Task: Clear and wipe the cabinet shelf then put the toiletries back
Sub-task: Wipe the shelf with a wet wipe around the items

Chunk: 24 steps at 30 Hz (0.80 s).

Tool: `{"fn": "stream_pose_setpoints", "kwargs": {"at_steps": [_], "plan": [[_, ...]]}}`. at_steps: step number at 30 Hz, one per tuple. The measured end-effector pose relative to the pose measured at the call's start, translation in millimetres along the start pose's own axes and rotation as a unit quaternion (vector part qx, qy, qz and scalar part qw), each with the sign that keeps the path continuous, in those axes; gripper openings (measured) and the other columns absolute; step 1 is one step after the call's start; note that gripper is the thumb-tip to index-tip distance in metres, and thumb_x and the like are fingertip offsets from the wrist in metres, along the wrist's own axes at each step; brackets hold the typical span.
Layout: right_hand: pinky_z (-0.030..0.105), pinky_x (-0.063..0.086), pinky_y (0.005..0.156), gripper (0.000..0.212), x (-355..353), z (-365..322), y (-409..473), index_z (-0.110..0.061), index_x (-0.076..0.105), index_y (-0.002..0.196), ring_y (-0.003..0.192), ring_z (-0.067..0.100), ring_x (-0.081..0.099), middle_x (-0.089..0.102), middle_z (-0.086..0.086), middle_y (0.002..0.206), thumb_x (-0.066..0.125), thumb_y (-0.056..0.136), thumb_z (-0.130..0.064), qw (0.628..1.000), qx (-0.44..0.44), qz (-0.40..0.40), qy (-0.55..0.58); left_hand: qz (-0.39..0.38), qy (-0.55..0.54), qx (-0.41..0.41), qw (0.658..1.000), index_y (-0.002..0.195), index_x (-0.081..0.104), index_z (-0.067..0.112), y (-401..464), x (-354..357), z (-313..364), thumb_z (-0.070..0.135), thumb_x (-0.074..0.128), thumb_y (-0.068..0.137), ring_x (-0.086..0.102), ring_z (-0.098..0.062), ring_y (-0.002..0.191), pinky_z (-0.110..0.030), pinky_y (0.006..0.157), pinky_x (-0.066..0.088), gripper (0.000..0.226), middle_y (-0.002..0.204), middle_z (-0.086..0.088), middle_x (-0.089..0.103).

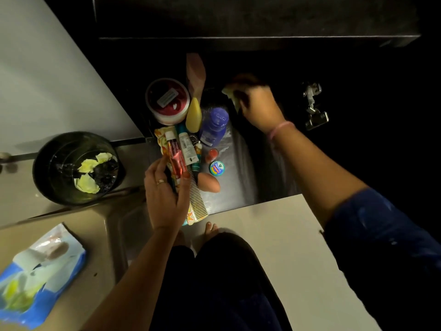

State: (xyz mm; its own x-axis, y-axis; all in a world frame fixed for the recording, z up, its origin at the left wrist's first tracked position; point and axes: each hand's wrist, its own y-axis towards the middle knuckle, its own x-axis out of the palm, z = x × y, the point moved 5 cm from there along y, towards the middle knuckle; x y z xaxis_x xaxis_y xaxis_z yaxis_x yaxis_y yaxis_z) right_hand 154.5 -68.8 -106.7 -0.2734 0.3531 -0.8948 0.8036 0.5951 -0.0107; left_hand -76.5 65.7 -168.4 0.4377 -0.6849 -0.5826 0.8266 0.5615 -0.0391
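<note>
Fingers (167, 168) of the left hand (164, 194) spread loosely over the red toothpaste tube (176, 158), touching or just about to, can't tell a real pinch yet; right hand (256, 103) curled round a pale wipe (232, 96), pressed into the dark cabinet shelf (238, 139) further in. Toiletries heaped along the shelf's left side: red tub (167, 101), yellow bottle (193, 113), blue bottle (213, 126), comb (199, 199), small blue tin (216, 167). Tube's long axis runs away from the person, roughly in line with the left forearm, lower end under the fingertips. Left hand is clearly nearer; right is well apart, off to the right. Likely next: close on the tube end and lift
</note>
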Motion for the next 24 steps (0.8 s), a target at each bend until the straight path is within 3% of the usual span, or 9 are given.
{"fn": "stream_pose_setpoints", "kwargs": {"at_steps": [4, 7, 10, 13, 15, 17, 20, 24], "plan": [[0.029, 0.035, 0.107, 0.036, 53, 19, 35, -0.011, 0.051, 0.132, 0.127, 0.028, 0.046, 0.047, 0.013, 0.139, 0.044, 0.097, -0.015, 0.990, 0.057, -0.098, -0.089, 0.005, -0.001, 0.002, 1.000, 0.134, 0.044, 0.006, 0, 0, -2, 0.046, 0.043, 0.087, 0.043, -0.019, 0.121, -0.018, 0.095, 0.029, 0.062, 0.131, -0.013, 0.044], [0.032, 0.046, 0.098, 0.032, 58, 18, 14, -0.009, 0.062, 0.120, 0.112, 0.032, 0.059, 0.062, 0.016, 0.123, 0.053, 0.089, -0.008, 0.997, 0.001, -0.023, -0.079, 0.000, -0.007, 0.006, 1.000, 0.135, 0.043, 0.006, 1, 1, -2, 0.045, 0.044, 0.086, 0.042, -0.020, 0.121, -0.017, 0.097, 0.028, 0.062, 0.131, -0.013, 0.044], [0.026, 0.046, 0.085, 0.026, 53, 7, -33, -0.007, 0.070, 0.105, 0.091, 0.032, 0.063, 0.069, 0.013, 0.105, 0.053, 0.084, -0.005, 0.996, -0.067, 0.021, -0.063, -0.001, -0.010, -0.001, 1.000, 0.135, 0.043, 0.006, 1, 0, -1, 0.043, 0.045, 0.085, 0.041, -0.018, 0.121, -0.017, 0.096, 0.028, 0.062, 0.131, -0.013, 0.044], [0.018, 0.039, 0.090, 0.029, 58, 5, -91, -0.006, 0.069, 0.107, 0.093, 0.026, 0.060, 0.068, 0.011, 0.109, 0.055, 0.085, 0.006, 0.996, -0.073, 0.005, -0.041, 0.000, -0.014, -0.005, 1.000, 0.133, 0.045, 0.005, 1, -1, 2, 0.042, 0.045, 0.084, 0.041, -0.014, 0.119, -0.014, 0.095, 0.029, 0.061, 0.131, -0.013, 0.045], [0.012, 0.034, 0.097, 0.030, 56, 2, -129, -0.005, 0.068, 0.109, 0.099, 0.019, 0.056, 0.067, 0.010, 0.111, 0.046, 0.090, -0.001, 0.999, -0.050, -0.008, -0.001, -0.001, -0.015, -0.005, 1.000, 0.133, 0.045, 0.004, 1, -2, 3, 0.042, 0.045, 0.084, 0.038, -0.006, 0.118, -0.006, 0.093, 0.026, 0.062, 0.131, -0.013, 0.045], [0.008, 0.030, 0.103, 0.035, 53, -4, -163, -0.004, 0.068, 0.109, 0.103, 0.015, 0.052, 0.067, 0.010, 0.110, 0.040, 0.089, -0.001, 0.998, -0.040, -0.034, 0.022, -0.002, -0.014, -0.005, 1.000, 0.133, 0.045, 0.004, 1, -2, 4, 0.043, 0.044, 0.084, 0.038, -0.006, 0.117, -0.007, 0.092, 0.026, 0.063, 0.131, -0.013, 0.045], [0.008, 0.030, 0.105, 0.044, 55, -8, -212, -0.005, 0.069, 0.108, 0.106, 0.011, 0.050, 0.067, 0.007, 0.108, 0.045, 0.077, 0.015, 0.995, -0.038, -0.086, 0.021, 0.001, -0.010, -0.003, 1.000, 0.133, 0.045, 0.004, 0, -2, 4, 0.044, 0.044, 0.084, 0.031, 0.003, 0.115, 0.002, 0.090, 0.021, 0.063, 0.131, -0.014, 0.045], [0.018, 0.049, 0.086, 0.034, 46, -4, -248, -0.014, 0.070, 0.105, 0.100, 0.007, 0.049, 0.067, -0.002, 0.105, 0.052, 0.080, -0.003, 0.972, -0.122, -0.198, -0.040, 0.003, -0.010, 0.002, 1.000, 0.133, 0.045, 0.005, 1, -1, 2, 0.042, 0.045, 0.085, 0.029, 0.005, 0.114, 0.004, 0.091, 0.018, 0.061, 0.131, -0.014, 0.045]]}}
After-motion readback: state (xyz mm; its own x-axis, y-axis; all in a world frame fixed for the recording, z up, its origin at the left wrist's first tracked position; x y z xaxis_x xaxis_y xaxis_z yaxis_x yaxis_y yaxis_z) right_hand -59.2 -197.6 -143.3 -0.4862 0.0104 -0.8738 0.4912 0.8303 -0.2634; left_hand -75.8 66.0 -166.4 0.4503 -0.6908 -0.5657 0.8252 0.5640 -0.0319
